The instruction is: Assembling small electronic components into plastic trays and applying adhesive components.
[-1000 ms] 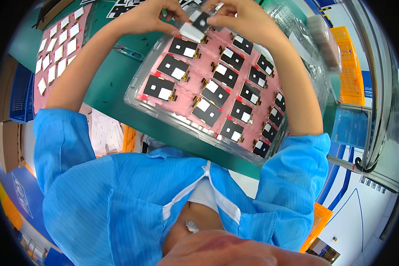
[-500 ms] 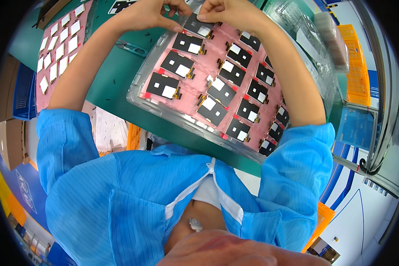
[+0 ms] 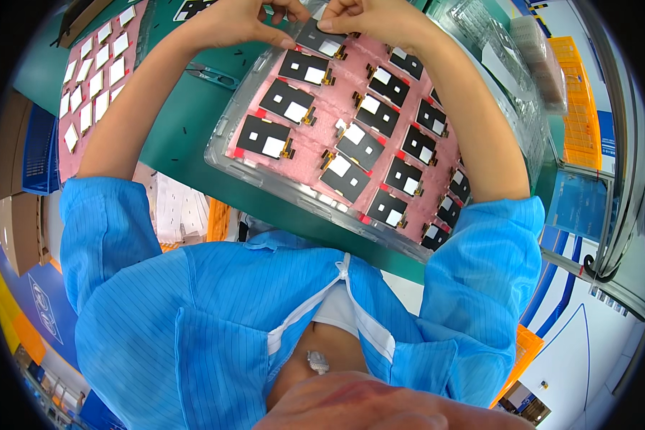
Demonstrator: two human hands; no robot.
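Note:
At the far end of a clear tray [image 3: 294, 192] lined with pink foam, my two hands meet over a flat black panel [image 3: 315, 37] with a white square and a gold flex tail. The thumb of my right hand [image 3: 373, 21] presses on the panel's upper edge, its fingers bent close against it in a pinch. My left hand [image 3: 254, 23] is at the panel's left corner, thumb stretched out and apart from the curled fingers. Whether the left thumb touches the panel is hard to tell. Several similar black panels [image 3: 265, 136] lie in rows on the foam.
To the left, a pink sheet [image 3: 68, 163] carries several small white pieces. Blue-handled snips [image 3: 218, 77] lie on the green mat [image 3: 172, 152] between. Clear plastic trays [image 3: 505, 79] and an orange crate [image 3: 577, 107] stand right. A blue basket [image 3: 39, 158] stands beyond the left edge.
Both hands stay at the same panel with only slight finger movement. The right thumb has shifted slightly along the panel's upper edge.

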